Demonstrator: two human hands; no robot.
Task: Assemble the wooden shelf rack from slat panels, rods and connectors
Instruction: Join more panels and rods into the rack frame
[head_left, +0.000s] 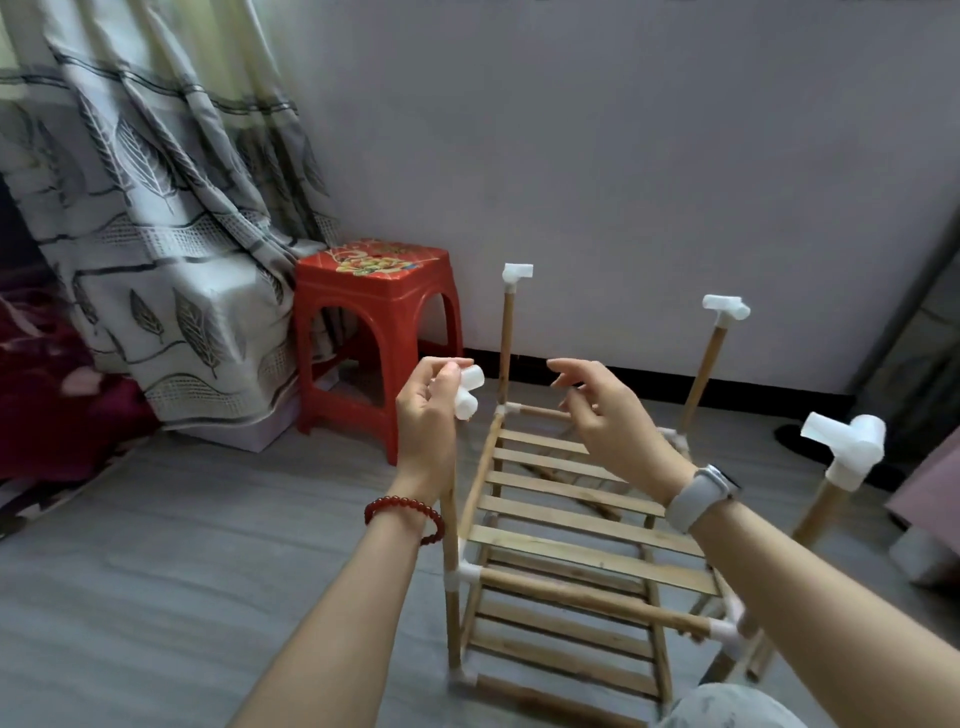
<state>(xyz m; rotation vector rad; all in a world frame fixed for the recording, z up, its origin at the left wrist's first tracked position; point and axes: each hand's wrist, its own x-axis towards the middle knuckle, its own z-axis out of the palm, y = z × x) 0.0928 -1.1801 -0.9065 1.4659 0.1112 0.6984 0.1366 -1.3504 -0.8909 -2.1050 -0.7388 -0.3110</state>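
We are pinching a white connector (469, 391) in our left hand (428, 415) above the half-built rack (571, 525), while our right hand (605, 415) is hovering beside it, fingers loosely spread.

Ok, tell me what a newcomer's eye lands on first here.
The half-built rack stands on the floor at centre, three of its posts capped with white connectors. The left hand pinches another connector above the near-left post, with the right hand open beside it. A red stool stands behind by the curtain.
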